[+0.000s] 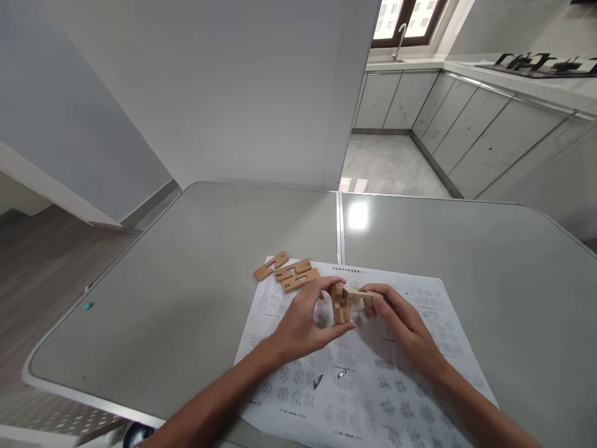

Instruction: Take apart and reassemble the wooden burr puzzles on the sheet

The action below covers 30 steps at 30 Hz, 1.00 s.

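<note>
My left hand [305, 323] and my right hand [401, 317] are both closed on a partly joined wooden puzzle [344, 303], held just above a printed instruction sheet [373, 379]. The left thumb and fingers pinch its upright piece from the left. The right fingers grip the flat piece sticking out to the right. Three loose notched wooden pieces [288, 272] lie side by side at the sheet's top left corner, a little beyond my left hand.
The sheet lies on a grey table [186, 280] with a metal rim and a centre seam. A white wall panel stands behind it. A kitchen with cabinets [489, 137], a sink tap and a hob is at the back right.
</note>
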Tool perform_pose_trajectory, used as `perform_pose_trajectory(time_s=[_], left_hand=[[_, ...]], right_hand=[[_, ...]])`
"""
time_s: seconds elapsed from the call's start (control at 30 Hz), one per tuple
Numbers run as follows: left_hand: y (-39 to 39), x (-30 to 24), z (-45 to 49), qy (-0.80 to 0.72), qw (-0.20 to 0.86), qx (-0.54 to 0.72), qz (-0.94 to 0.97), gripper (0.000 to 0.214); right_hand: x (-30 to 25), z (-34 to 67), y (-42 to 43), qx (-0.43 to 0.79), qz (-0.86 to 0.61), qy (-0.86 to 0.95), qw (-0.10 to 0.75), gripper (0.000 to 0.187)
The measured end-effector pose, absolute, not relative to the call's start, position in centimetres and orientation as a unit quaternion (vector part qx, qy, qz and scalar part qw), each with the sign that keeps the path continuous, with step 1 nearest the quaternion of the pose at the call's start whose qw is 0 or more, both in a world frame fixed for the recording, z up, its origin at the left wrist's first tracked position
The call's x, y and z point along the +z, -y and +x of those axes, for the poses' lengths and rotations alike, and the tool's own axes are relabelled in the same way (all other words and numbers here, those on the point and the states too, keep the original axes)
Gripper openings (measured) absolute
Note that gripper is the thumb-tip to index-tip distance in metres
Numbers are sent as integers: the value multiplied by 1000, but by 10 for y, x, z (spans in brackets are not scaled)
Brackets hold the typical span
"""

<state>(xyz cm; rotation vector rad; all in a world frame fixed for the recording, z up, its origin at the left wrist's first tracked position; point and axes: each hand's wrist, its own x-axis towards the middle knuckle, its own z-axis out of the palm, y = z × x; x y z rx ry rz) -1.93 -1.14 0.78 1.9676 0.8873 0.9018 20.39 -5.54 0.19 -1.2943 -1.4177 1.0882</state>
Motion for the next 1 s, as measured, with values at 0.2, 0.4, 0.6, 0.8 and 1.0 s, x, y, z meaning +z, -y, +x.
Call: perform_pose_trajectory(time_s=[0.2, 0.4, 0.6, 0.8, 1.0], left_hand=[[1, 11, -32, -356, 363, 297, 808, 65], [-3, 7, -39, -335, 366, 258, 829, 68], [-4, 4, -35, -319, 365, 245, 840, 67], [-2, 3, -34, -328, 349, 243, 843, 64], [0, 0, -33, -322, 345, 253, 845, 66]], right_hand=[[0, 206, 51, 379, -590, 588, 403, 40], [-9, 207, 48, 294, -583, 680, 334, 42], [-12, 209, 46, 262, -573, 703, 330, 41], [-11, 207, 43, 206, -549, 740, 330, 38], [-17, 206, 43, 181, -557, 745, 319, 27]])
